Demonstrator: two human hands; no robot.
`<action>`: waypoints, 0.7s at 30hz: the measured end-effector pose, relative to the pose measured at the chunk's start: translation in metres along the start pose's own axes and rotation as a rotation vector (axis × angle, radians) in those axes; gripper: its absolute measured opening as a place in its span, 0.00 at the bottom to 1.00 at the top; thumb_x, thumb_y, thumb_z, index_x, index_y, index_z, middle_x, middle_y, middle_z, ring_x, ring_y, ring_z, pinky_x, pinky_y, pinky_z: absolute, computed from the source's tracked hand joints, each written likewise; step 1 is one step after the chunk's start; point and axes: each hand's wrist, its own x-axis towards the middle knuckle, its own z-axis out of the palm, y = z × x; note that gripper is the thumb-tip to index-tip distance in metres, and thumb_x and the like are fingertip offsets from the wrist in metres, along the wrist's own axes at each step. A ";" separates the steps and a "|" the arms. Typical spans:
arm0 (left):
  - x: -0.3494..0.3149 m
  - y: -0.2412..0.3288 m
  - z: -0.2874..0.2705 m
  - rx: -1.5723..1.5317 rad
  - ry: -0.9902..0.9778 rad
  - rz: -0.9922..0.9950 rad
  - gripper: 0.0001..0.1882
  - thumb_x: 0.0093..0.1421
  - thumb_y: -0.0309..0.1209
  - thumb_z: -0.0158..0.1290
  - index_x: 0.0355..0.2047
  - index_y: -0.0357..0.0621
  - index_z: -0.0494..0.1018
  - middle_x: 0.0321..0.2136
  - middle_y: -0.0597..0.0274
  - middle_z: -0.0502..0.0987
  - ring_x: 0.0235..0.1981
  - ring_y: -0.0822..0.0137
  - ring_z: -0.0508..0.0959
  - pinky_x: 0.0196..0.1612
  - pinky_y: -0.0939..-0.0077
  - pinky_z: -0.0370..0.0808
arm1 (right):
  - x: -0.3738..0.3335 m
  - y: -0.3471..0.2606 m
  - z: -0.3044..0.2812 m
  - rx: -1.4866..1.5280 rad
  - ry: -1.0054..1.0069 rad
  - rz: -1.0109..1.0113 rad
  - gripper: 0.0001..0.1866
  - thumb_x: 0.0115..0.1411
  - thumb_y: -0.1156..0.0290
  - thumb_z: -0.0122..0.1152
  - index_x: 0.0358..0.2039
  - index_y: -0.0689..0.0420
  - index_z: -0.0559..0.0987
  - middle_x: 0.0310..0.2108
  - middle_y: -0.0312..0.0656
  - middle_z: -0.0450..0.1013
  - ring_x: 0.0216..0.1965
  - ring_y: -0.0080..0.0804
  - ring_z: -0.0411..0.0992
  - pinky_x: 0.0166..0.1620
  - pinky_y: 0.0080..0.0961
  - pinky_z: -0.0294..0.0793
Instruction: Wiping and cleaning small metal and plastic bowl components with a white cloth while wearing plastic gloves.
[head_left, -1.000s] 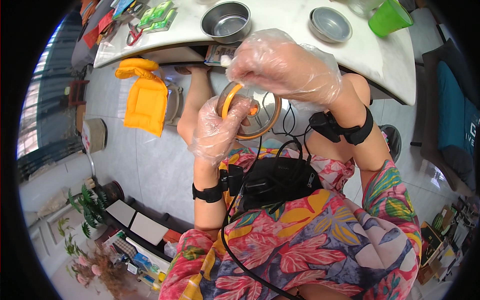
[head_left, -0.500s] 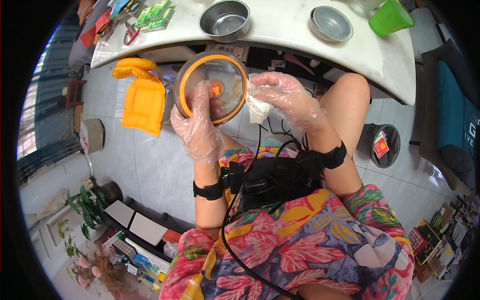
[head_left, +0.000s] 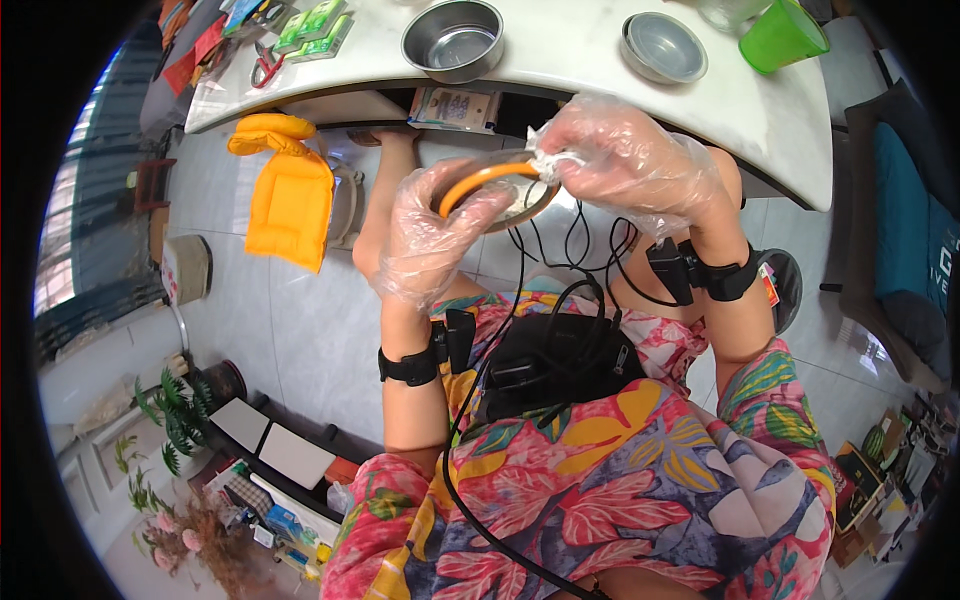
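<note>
My left hand (head_left: 425,235), in a clear plastic glove, is closed on the edge of a round see-through lid (head_left: 490,178) with an orange ring. The lid is tilted, nearly edge-on, above my lap. My right hand (head_left: 635,165), gloved the same way, pinches a crumpled white cloth or tissue (head_left: 550,164) against the lid's right rim. The fingertips of the right hand are partly hidden by the cloth. A metal bowl (head_left: 453,42) stands on the table beyond my hands.
The white table (head_left: 570,50) curves across the far side, with nested bowls (head_left: 665,50), a green cup (head_left: 783,38), red-handled scissors (head_left: 266,68) and green packets (head_left: 320,38). A yellow-cushioned chair (head_left: 288,210) stands left; a waste bin (head_left: 790,290) is right. Black cables (head_left: 575,255) hang below my hands.
The lid has turned from facing me to nearly edge-on and shifted right. My right hand has moved up and right, with the cloth still at the rim.
</note>
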 end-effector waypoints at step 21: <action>-0.009 -0.009 0.009 0.171 0.467 0.022 0.08 0.55 0.28 0.57 0.34 0.37 0.75 0.24 0.68 0.73 0.21 0.81 0.69 0.25 0.88 0.65 | -0.011 -0.002 0.038 0.768 0.134 0.476 0.11 0.56 0.70 0.61 0.34 0.64 0.76 0.33 0.35 0.72 0.35 0.17 0.67 0.40 0.18 0.68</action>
